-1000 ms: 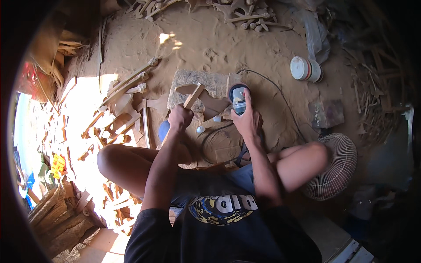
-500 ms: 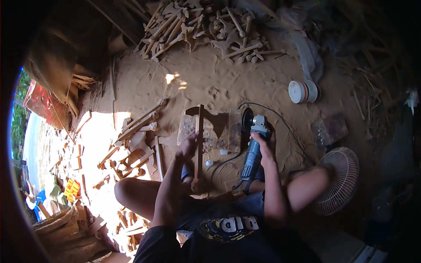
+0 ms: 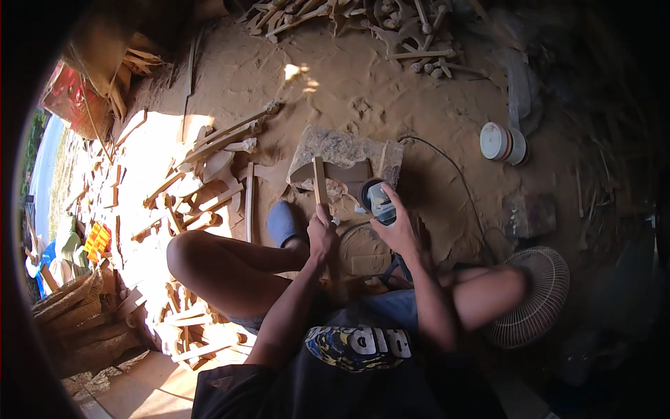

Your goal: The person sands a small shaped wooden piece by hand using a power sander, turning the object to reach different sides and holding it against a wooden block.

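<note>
The right hand [image 3: 403,234] covers much of the grinder [image 3: 380,201], whose rear end is hidden. Below the left hand [image 3: 323,234], the wooden handle's [image 3: 319,181] lower end blurs. Toward the ground's [image 3: 447,112] far edge, the view cuts off a pile of wooden pieces [image 3: 422,54]; the right knee [image 3: 511,285] hides part of the fan [image 3: 539,300].

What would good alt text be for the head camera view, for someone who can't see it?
A person sits, left hand gripping an axe-shaped wooden piece over a block, right hand holding a disc grinder. Sunlit wooden pieces litter the ground at left.
</note>
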